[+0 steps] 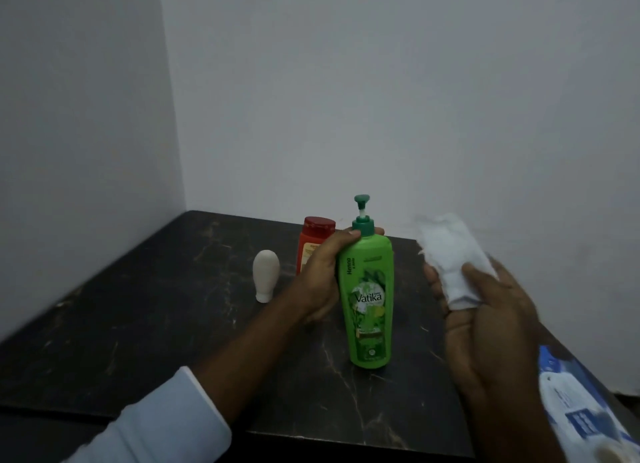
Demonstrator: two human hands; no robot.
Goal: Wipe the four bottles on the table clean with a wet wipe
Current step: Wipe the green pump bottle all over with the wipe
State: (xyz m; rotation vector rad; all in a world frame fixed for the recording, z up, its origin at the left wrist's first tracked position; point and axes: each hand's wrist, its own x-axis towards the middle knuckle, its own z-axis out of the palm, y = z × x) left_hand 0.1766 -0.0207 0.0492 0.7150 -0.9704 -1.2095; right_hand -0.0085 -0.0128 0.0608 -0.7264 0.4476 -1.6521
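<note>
A dark table (145, 327) with pale marble-like veins fills a corner between two plain white walls; its hard, flat top gives the bottles a steady place to stand.

The green bottle (369, 289), tall, glossy plastic with a rounded oval body and a darker green pump on top, is gripped near its shoulder by the left hand (320, 275), fingers wrapped behind and thumb in front. It appears lifted or tipped just above the table, probably to steady it and turn its face toward the wipe.

The right hand (485, 310) is closed around a white wipe (450, 258), bunched and soft-looking, its upper part blurred; it sits just right of the green bottle, not touching, likely ready to rub it.

A blue and white pack (575, 403), shiny and crinkled, lies at the table's right edge, near the right hand.

Behind the left hand stands a red bottle (317, 236), smooth with a red cap and partly hidden. Further left, standing apart, is a small cream bottle (265, 275), matte and egg-shaped, resting on its cap. Only three bottles are visible.
</note>
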